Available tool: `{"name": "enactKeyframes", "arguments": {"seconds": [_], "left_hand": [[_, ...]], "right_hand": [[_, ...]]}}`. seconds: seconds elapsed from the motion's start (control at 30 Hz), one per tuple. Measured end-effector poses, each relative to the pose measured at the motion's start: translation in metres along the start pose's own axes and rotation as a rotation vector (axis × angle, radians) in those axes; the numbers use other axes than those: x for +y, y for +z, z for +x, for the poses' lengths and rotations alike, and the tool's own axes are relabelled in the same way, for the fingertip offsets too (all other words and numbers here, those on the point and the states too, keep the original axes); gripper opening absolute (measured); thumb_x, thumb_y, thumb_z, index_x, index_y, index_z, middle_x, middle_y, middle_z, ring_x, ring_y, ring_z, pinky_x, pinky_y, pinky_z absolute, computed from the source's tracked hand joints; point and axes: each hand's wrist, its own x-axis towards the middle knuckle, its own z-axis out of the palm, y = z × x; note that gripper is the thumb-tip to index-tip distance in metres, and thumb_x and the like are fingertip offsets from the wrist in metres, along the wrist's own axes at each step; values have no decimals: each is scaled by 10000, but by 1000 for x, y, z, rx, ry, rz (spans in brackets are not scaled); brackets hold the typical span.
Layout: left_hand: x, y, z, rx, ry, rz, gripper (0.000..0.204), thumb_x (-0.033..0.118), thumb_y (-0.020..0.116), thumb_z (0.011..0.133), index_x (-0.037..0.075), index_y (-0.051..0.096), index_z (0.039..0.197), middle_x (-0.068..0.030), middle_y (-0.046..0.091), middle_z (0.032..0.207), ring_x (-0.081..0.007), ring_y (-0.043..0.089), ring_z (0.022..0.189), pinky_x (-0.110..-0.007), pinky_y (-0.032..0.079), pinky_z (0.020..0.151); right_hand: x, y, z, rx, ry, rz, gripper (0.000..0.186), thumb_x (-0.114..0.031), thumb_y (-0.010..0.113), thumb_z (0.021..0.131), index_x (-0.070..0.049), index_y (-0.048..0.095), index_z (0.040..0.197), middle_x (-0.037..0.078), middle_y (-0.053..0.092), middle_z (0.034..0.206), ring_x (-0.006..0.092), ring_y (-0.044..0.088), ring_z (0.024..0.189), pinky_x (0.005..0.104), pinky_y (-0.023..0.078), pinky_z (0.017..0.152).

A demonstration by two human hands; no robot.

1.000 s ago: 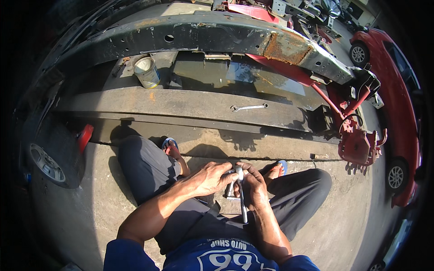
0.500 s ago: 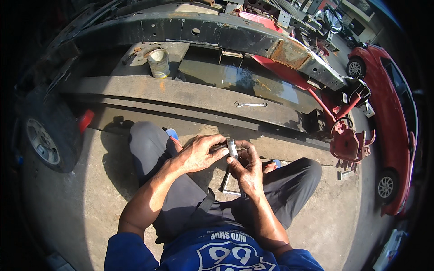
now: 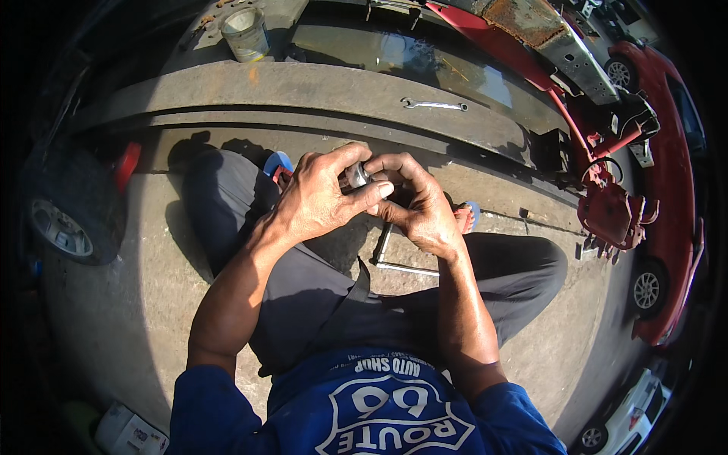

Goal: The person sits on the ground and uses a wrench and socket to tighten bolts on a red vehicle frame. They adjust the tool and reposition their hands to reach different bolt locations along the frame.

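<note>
Above my crossed legs, my left hand (image 3: 315,186) grips a shiny round metal part (image 3: 356,175) between its thumb and fingers. The fingers of my right hand (image 3: 425,208) curl around the other side of the same part, its index fingertip against it. Much of the part is hidden by my fingers, so its exact kind is unclear. On the concrete below my right hand lies an L-shaped metal bar (image 3: 406,268). A combination wrench (image 3: 434,105) rests on the long beam (image 3: 318,89) in front of me.
A dirty bucket (image 3: 246,36) stands beyond the beam, beside a pit of dark water (image 3: 364,49). At the left is a wheel (image 3: 61,226). Red metal machinery (image 3: 610,216) and a red car (image 3: 660,152) stand at the right; a white car (image 3: 629,413) is lower right.
The view has tilted downward. My left hand has closed further around the metal part, which shows its round end now, and my right hand has shifted beside it.
</note>
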Motion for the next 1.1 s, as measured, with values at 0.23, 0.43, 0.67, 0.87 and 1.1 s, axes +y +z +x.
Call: {"name": "enactKeyframes", "arguments": {"seconds": [0.23, 0.43, 0.67, 0.87, 1.1], "left_hand": [[-4, -83, -41, 814, 44, -60, 224, 149, 722, 956, 67, 643, 1148, 24, 617, 771, -33, 493, 606, -214, 376, 532], [-120, -106, -127, 1166, -419, 129, 122, 192, 665, 995, 81, 617, 1011, 31, 544, 687, -44, 463, 576, -213, 354, 536], [-283, 37, -228, 731, -862, 309, 199, 205, 601, 1023, 32, 633, 1117, -57, 652, 929, -124, 617, 794, -279, 497, 702], [-309, 117, -264, 302, -1132, 259, 221, 202, 589, 1027, 23, 630, 1150, -71, 657, 960, -139, 629, 826, -291, 507, 737], [-320, 98, -256, 359, -1135, 216, 249, 199, 575, 1032, 13, 626, 1188, -88, 663, 997, -156, 642, 862, -305, 519, 777]], "right_hand": [[186, -87, 12, 454, 641, -318, 331, -271, 691, 957, 3, 672, 1141, 127, 726, 951, 219, 687, 857, 333, 548, 745], [352, -101, -69, -124, 1399, -717, 590, -543, 787, 778, -2, 743, 1008, 168, 743, 977, 273, 721, 876, 400, 555, 751], [389, -80, -108, -463, 1102, -992, 491, -519, 799, 784, -223, 724, 1169, 106, 747, 1116, 306, 690, 1070, 402, 524, 944], [383, -42, -112, -19, 1110, -1036, 605, -510, 764, 820, -168, 605, 1293, 143, 715, 1169, 350, 644, 1179, 526, 489, 972], [366, -61, -97, 33, 942, -920, 458, -419, 608, 898, -112, 642, 1237, 248, 682, 1124, 430, 649, 1104, 565, 489, 943]]}}
